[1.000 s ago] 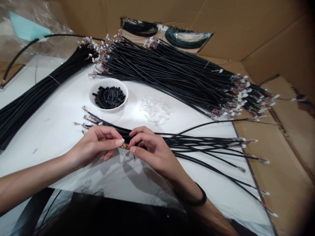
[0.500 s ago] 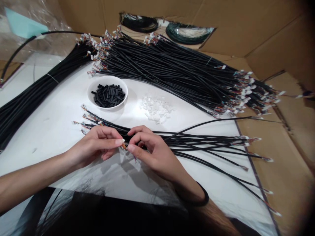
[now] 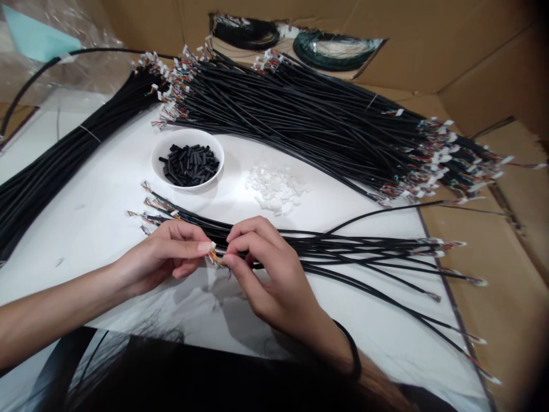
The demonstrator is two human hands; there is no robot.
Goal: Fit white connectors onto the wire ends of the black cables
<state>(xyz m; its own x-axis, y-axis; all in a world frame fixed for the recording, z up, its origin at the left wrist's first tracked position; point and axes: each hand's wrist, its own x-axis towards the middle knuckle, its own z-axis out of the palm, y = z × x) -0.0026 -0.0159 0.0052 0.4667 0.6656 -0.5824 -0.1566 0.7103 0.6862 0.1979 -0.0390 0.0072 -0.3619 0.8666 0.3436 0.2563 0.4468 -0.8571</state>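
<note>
My left hand [image 3: 175, 252] pinches a small white connector [image 3: 213, 246] between thumb and forefinger. Thin coloured wires [image 3: 215, 259] run from that connector toward my right hand [image 3: 266, 269], whose thumb and forefinger are pressed together on them. A few loose wire ends hang just below the right thumb. Behind both hands lies a loose row of black cables [image 3: 334, 243], with coloured wires and white connectors at their left ends [image 3: 160, 209]. My right fingers partly hide what they grip.
A white bowl [image 3: 156, 171] of short black tubes stands beyond my hands, beside scattered small white plastic pieces [image 3: 277, 191]. A large cable pile [image 3: 291, 120] lies at the back, a tied cable bundle [image 3: 81, 137] at left. Cardboard walls [image 3: 407, 46] enclose the back and right.
My right hand has shifted slightly, its wrist tilting, and its fingertips have moved along the coloured wires. My left hand still pinches the white connector. The view has drifted a little.
</note>
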